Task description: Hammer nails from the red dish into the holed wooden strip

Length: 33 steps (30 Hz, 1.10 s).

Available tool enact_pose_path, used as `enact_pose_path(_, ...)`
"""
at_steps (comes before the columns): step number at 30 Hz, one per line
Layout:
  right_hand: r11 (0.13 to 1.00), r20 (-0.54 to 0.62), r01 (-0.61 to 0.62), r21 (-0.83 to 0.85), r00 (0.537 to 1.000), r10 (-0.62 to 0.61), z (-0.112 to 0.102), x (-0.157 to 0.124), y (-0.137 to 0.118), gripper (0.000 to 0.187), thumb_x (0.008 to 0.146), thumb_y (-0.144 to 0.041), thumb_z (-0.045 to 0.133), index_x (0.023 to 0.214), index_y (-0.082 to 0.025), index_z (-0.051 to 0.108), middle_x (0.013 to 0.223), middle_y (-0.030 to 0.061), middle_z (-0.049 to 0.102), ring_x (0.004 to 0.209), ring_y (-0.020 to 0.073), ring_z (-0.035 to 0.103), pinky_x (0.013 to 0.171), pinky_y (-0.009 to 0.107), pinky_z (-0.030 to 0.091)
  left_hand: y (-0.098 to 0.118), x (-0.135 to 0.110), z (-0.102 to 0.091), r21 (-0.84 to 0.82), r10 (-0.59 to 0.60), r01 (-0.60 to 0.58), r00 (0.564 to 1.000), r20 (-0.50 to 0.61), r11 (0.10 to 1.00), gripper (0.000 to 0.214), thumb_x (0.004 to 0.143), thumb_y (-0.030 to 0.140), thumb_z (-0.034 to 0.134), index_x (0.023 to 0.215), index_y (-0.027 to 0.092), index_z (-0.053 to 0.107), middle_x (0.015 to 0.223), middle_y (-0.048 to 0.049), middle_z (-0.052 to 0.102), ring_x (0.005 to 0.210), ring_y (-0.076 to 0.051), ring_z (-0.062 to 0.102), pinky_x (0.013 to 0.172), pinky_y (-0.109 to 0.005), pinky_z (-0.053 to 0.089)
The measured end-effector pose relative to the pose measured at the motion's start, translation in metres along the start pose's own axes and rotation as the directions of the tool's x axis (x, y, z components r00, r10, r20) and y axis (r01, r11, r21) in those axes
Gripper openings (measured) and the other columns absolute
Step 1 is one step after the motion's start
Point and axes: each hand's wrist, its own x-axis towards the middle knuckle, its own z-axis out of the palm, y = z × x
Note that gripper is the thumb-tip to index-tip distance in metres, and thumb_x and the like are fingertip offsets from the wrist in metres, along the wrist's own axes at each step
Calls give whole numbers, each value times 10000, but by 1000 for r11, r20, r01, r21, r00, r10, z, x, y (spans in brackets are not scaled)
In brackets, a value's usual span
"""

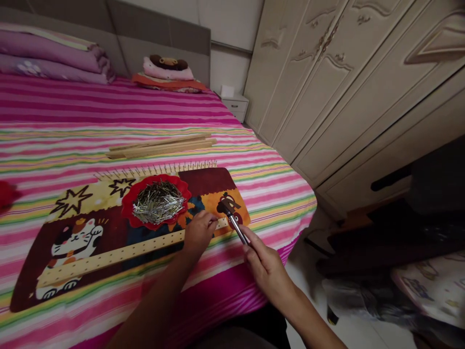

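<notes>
My right hand (267,271) is shut on the metal handle of a small hammer (235,224), whose dark head hangs over the printed mat (76,240). My left hand (198,232) rests at the right end of a pale wooden strip with rows of holes (109,254). Its fingertips pinch together on the strip, and anything between them is too small to make out. A red scalloped felt dish (136,213) holds a heap of thin metal nails (158,202). A second wooden strip with a row of standing nails (156,170) lies along the mat's far edge.
Everything lies on a bed with a pink striped sheet (254,194). Loose wooden slats (162,148) lie beyond the mat. Folded bedding (51,55), a plush toy (169,63), a nightstand (235,106) and a cream wardrobe (327,82) stand further off. Dark objects crowd the floor at right.
</notes>
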Motion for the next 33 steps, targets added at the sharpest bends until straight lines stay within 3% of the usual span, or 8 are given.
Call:
enact_pose_path(4, 999, 39, -36, 0, 999, 36, -1, -1, 0, 440, 799, -237, 526, 1236, -239, 575, 650, -20, 557, 552, 137, 470, 577, 257, 411, -1, 0, 0, 34, 9, -9, 1000, 0, 999, 161, 811, 253, 474, 771, 202, 622, 826, -18, 589, 808, -154, 537, 713, -268, 385)
enact_pose_path(8, 995, -102, -87, 37, 991, 91, -3, -9, 4, 428, 803, -296, 552, 1228, -253, 575, 665, -15, 561, 563, 134, 490, 543, 243, 413, -3, 1, 2, 5, 6, -6, 1000, -2, 1000, 158, 814, 243, 480, 772, 208, 629, 824, -17, 601, 821, -151, 543, 734, -269, 391)
enact_pose_path(12, 912, -267, -251, 325, 901, 343, 1, -15, 20, 547, 747, -396, 617, 1266, -263, 507, 613, -42, 523, 462, 95, 444, 414, 200, 361, -4, -1, 5, -33, -2, 2, 1000, -13, 999, 147, 798, 216, 492, 801, 200, 638, 862, -29, 607, 819, -151, 550, 749, -272, 408)
enact_pose_path(15, 745, -210, -319, 585, 828, 520, 7, -17, 45, 654, 706, -422, 641, 1303, -282, 412, 588, -58, 525, 394, 81, 411, 327, 163, 290, -5, -4, 1, -102, 12, -16, 999, -34, 995, 157, 785, 183, 492, 849, 196, 634, 892, -28, 606, 780, -134, 555, 732, -256, 427)
enact_pose_path(19, 621, -155, -270, 736, 825, 544, 13, -18, 76, 609, 689, -378, 659, 1234, -278, 406, 547, -86, 500, 353, 64, 361, 285, 137, 269, -15, -5, -29, -30, 53, -60, 982, -182, 998, 173, 798, 186, 478, 872, 193, 634, 903, -38, 620, 824, -148, 564, 783, -268, 434)
enact_pose_path(23, 628, -149, -255, 736, 843, 517, 13, -18, 86, 538, 712, -363, 650, 1194, -279, 427, 550, -78, 519, 356, 63, 374, 278, 127, 275, -39, 4, -75, 260, -98, 190, 940, -328, 947, 209, 800, 209, 462, 872, 196, 658, 919, -70, 629, 908, -203, 557, 818, -309, 423)
enact_pose_path(27, 609, -141, -257, 750, 838, 527, 12, -18, 85, 546, 717, -366, 647, 1205, -287, 415, 547, -83, 515, 350, 57, 361, 276, 122, 272, -53, 19, -97, 484, -222, 269, 963, -153, 833, 202, 772, 230, 490, 819, 205, 685, 865, -74, 638, 854, -204, 587, 757, -285, 429)
enact_pose_path(33, 603, -143, -249, 758, 839, 526, 13, -19, 86, 539, 714, -371, 646, 1198, -289, 423, 548, -83, 517, 354, 54, 355, 279, 117, 265, -47, 30, -96, 600, -285, 223, 958, 8, 768, 259, 825, 229, 404, 833, 169, 656, 892, -99, 645, 829, -203, 604, 699, -280, 415)
